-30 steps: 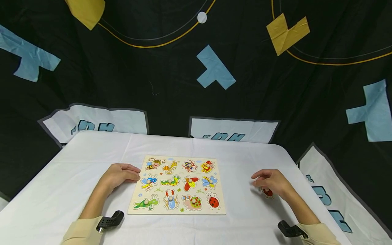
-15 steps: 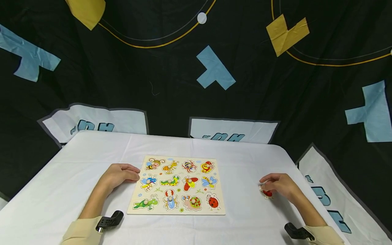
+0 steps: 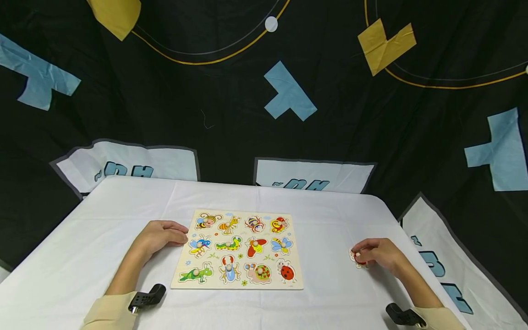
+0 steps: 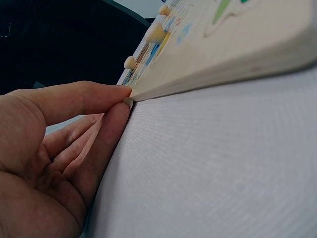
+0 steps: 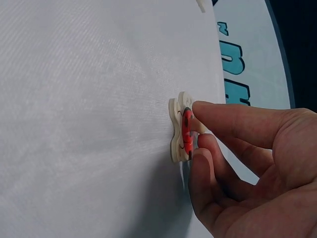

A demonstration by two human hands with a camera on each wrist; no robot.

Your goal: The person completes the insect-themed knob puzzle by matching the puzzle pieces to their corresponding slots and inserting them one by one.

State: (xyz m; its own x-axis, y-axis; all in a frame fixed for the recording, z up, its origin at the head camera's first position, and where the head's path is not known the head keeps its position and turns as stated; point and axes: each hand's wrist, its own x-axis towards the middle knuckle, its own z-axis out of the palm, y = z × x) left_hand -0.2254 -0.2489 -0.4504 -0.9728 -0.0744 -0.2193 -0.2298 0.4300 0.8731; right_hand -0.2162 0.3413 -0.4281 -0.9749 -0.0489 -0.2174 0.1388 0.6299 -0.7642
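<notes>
A wooden puzzle board (image 3: 241,284) with several knobbed insect pieces lies left of the middle of the table. At its lower right corner is a ladybug picture (image 3: 287,272) without a knob. My left hand (image 3: 161,236) is at the board's left edge; in the left wrist view its finger and thumb tips (image 4: 130,94) pinch that edge. To the right, my right hand (image 3: 381,254) pinches a red ladybug puzzle piece (image 3: 358,260) from above. The right wrist view shows finger and thumb around its wooden knob (image 5: 199,126), the piece close over the white cloth.
A white cloth (image 3: 313,220) covers the table. Behind it hangs a black curtain (image 3: 231,105) with blue and yellow shapes. Both wrists carry a black camera (image 3: 147,297). A patterned cloth strip (image 3: 441,261) runs past the table's right edge.
My right hand has moved right and slightly nearer, and its fingers have come onto the ladybug piece. The left hand and the board stay where they were.
</notes>
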